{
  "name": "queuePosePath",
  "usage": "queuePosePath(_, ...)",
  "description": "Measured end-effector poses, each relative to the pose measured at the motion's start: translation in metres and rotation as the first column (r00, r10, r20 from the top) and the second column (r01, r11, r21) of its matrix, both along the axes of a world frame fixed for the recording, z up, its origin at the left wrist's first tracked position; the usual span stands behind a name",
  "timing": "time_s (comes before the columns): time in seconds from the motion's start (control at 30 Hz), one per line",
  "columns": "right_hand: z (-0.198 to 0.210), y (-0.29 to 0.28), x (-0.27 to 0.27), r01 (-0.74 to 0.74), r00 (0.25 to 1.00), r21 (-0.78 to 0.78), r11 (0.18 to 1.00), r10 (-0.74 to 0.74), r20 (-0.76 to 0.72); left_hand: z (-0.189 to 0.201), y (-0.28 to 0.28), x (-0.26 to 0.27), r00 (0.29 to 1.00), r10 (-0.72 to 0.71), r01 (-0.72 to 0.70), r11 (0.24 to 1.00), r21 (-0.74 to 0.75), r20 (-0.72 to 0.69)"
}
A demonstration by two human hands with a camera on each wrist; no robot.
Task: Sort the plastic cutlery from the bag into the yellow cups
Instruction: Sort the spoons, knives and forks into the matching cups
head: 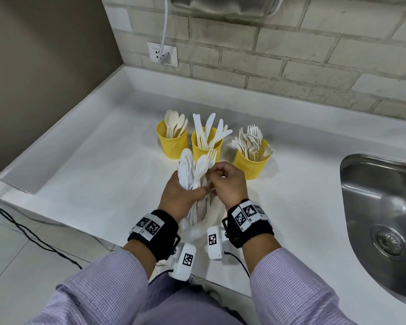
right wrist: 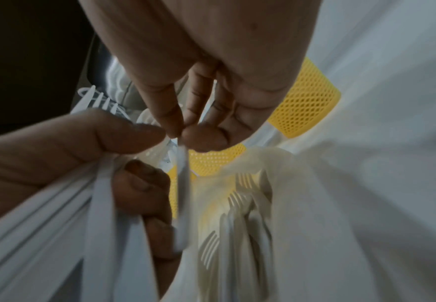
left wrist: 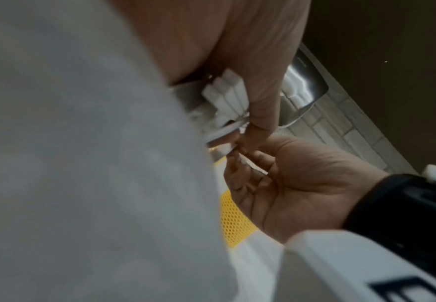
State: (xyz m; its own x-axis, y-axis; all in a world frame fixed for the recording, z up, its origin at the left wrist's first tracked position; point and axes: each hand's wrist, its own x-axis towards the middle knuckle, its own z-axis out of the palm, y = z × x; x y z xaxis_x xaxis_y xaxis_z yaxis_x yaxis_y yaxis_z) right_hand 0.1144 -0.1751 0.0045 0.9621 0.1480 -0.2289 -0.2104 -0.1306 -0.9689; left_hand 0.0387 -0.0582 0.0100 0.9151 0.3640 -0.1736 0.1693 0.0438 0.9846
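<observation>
White plastic is filling the left hand [head: 182,191], which is sitting at lower centre of the head view and gripping a mixed bundle of cutlery [head: 192,171], spoon bowls and one fork head fanning out above the fist. The bundle's long axis is running from the bottom of the frame up toward the cups, handles trailing down past the wrist into the pale bag [head: 211,216] lying on the counter [head: 92,165]. Just to its right, touching it, the right hand [head: 225,184] is pinching a single thin handle [right wrist: 182,183] between thumb and forefinger, as the right wrist view shows; which kind of piece it belongs to I cannot tell.

Directly above the hands in the frame, three yellow cups are standing in a row: the spoon cup [head: 172,143] at left, the knife cup [head: 206,146] in the middle, the fork cup [head: 252,161] at right. The right hand is lying nearest the fork and knife cups, so a short lift up the frame should reach any of them.

Room looks generous to the left over bare counter; rightward, the steel sink [head: 380,207] is cutting in, and the counter's front edge is running along just below the wrists.
</observation>
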Motion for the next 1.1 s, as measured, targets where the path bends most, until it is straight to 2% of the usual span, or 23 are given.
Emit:
queuePosePath(0.13,0.008,-0.011,-0.002,-0.107,0.994,0.023,0.994,0.107,-0.013,0.004,-0.005,0.003,0.997,-0.039,0.043,0.998,-0.049,0.067)
queuePosePath(0.3,0.018,-0.022,-0.004,-0.212,0.975,0.013,0.977,0.213,-0.063,0.003,-0.008,0.004,0.997,-0.065,0.067,0.997,-0.05,0.034)
queuePosePath(0.6,0.013,-0.028,-0.002,-0.246,0.964,-0.084,0.966,0.253,0.08,0.013,-0.013,0.004,0.995,-0.097,0.1,0.99,-0.098,0.029)
queuePosePath(0.8,0.014,-0.03,-0.005,-0.204,0.965,-0.04,0.978,0.208,0.159,0.02,-0.013,0.007,0.991,-0.126,0.13,0.984,-0.119,0.038)
queuePosePath(0.87,0.016,-0.029,-0.008,-0.17,0.981,0.024,0.985,0.167,0.094,0.019,-0.013,0.008,0.993,-0.102,0.107,0.99,-0.097,0.051)
queuePosePath(0.93,0.02,-0.028,-0.012,-0.168,0.983,0.145,0.975,0.177,-0.047,0.019,-0.012,0.009,0.996,-0.075,0.079,0.993,-0.088,0.052)
queuePosePath(1.0,0.02,-0.029,-0.02,-0.215,0.957,0.244,0.946,0.254,-0.143,0.018,-0.013,0.009,0.998,-0.042,0.046,0.994,-0.094,0.047)
queuePosePath(1.1,0.013,-0.031,-0.035,-0.294,0.895,0.387,0.874,0.394,-0.209,0.021,-0.016,0.008,0.999,-0.024,0.026,0.995,-0.099,0.022)
